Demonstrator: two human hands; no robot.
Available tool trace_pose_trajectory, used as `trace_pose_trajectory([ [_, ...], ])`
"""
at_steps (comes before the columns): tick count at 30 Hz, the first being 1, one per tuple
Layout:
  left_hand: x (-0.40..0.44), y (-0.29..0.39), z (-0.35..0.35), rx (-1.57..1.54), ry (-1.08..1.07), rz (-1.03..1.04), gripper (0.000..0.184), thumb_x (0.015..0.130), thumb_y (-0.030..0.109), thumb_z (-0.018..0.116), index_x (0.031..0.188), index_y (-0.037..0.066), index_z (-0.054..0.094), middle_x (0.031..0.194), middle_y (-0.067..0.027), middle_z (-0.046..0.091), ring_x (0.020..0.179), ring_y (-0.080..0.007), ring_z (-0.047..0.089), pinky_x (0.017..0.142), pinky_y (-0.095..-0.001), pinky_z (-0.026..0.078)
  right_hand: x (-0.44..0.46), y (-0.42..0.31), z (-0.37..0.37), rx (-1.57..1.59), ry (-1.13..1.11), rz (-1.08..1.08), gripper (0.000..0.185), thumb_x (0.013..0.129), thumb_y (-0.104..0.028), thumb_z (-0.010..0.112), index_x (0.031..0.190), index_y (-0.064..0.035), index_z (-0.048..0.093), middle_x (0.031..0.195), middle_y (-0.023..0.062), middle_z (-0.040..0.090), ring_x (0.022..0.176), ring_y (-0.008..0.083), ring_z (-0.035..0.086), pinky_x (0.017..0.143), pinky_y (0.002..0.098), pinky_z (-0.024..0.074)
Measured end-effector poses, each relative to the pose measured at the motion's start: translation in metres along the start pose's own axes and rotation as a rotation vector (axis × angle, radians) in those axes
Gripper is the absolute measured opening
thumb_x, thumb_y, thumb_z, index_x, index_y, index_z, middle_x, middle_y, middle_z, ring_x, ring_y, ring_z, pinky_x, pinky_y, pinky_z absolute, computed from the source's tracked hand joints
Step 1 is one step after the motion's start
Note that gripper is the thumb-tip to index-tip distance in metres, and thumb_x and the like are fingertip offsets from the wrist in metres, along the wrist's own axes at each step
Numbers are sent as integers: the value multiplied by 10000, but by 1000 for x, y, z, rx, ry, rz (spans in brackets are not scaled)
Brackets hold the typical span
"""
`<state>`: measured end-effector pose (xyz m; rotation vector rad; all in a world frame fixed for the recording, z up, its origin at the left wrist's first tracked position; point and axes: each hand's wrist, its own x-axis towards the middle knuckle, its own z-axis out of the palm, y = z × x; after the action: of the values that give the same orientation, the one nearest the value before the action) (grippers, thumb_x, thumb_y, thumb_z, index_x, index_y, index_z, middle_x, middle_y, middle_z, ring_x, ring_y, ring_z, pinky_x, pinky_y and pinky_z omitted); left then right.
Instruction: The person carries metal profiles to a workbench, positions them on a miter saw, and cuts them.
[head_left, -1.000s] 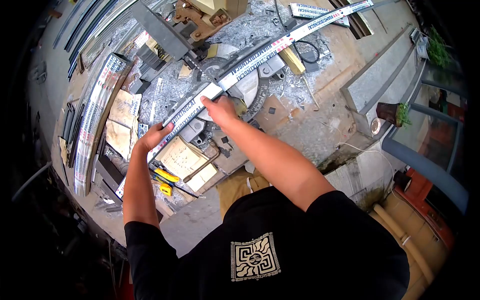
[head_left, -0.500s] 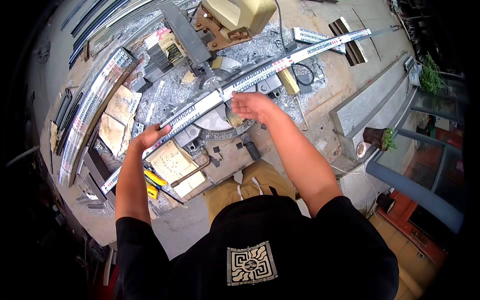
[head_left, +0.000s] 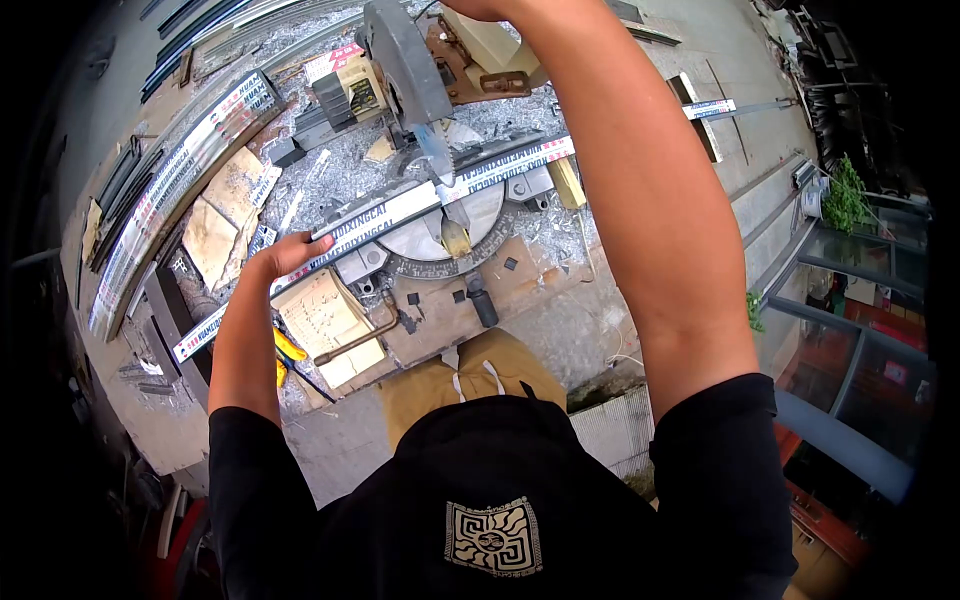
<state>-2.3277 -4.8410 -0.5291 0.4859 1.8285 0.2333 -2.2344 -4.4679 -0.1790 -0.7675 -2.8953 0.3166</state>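
Observation:
My left hand (head_left: 292, 256) grips a long metal profile (head_left: 385, 215) wrapped in printed film, its thumb on top, left of the saw. The profile lies slantwise across the miter saw's round base (head_left: 395, 245). Over it hangs the saw blade (head_left: 436, 152), its lower edge close to the profile, below the grey guard (head_left: 400, 65). My right hand (head_left: 478, 8) is raised to the top edge of the view beside the saw's yellowish body (head_left: 500, 45); its fingers are cut off by the frame.
Film-wrapped curved profiles (head_left: 175, 190) lie at the left. Nearer me are a handwritten notepad (head_left: 322, 318), a metal rod on it, and yellow tools (head_left: 288, 345). Metal shavings surround the saw. A plant (head_left: 847, 195) stands at the right.
My right hand has left the profile and risen to the top of the view. The saw head has come lower, its blade closer to the profile. My left hand still holds the profile.

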Motion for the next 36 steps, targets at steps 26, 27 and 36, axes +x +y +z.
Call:
trace_pose_trajectory([
  [26,-9,4,-2,32,26,80,1134,896,879,574,1429,-122,596,1441,-337,616,1386,-443,580,1156,-501,444,-220,65,80,664,138,257,407,971,-97,723,1358,-65,603,1134,113,707,877,142,682,784,311,559],
  [27,-6,1,-1,34,23,87,1122,905,876,564,1432,-114,599,1440,-333,621,1383,-440,585,1156,-500,443,-223,66,82,675,139,257,408,972,-96,723,1359,-63,601,1141,116,706,895,150,684,799,316,560],
  [36,-3,0,-2,56,-10,71,1104,929,865,532,1482,-89,575,1515,-315,575,1441,-445,532,1195,-505,411,-237,82,100,666,131,191,442,987,-5,682,1401,-60,538,1158,122,694,845,138,686,691,276,583],
])
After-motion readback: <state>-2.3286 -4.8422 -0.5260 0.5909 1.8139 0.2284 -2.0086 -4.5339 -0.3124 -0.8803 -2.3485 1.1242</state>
